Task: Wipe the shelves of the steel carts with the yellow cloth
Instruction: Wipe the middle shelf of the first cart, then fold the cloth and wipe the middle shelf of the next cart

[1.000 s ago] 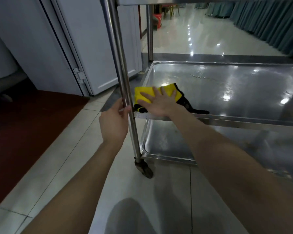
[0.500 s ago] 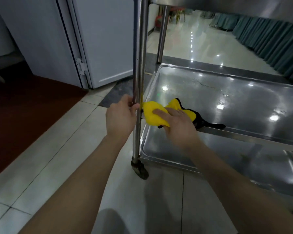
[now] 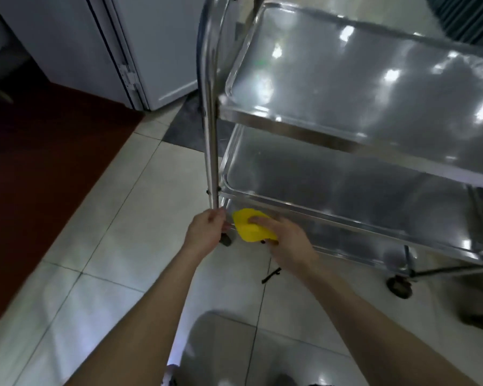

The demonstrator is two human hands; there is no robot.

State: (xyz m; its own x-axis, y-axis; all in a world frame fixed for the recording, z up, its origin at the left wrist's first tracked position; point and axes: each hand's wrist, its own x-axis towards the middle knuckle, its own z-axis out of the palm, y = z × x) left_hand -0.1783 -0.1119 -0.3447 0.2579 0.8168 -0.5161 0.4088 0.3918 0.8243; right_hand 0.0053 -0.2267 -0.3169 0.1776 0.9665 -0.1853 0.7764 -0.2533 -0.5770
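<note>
The steel cart [image 3: 211, 121] has three shiny shelves: top [image 3: 346, 79], middle [image 3: 332, 179] and bottom [image 3: 340, 238]. The yellow cloth [image 3: 246, 225] lies bunched at the bottom shelf's near left corner, just under the middle shelf's front rim. My right hand [image 3: 287, 240] presses on it with fingers wrapped over the top. A black strap [image 3: 271, 275] hangs below the cloth over the floor. My left hand [image 3: 205, 232] is closed around the cart's near left post, low down by the wheel.
Caster wheels stand at the near left [image 3: 226, 240] and further right [image 3: 399, 286]. A white hinged door [image 3: 156, 51] is behind the cart on the left. Dark red carpet [image 3: 39, 162] borders the pale tiled floor [image 3: 123, 260].
My right hand carried the yellow cloth from the middle shelf's front left corner down to the bottom shelf's corner. My left hand slid down the post. The view now looks from higher up.
</note>
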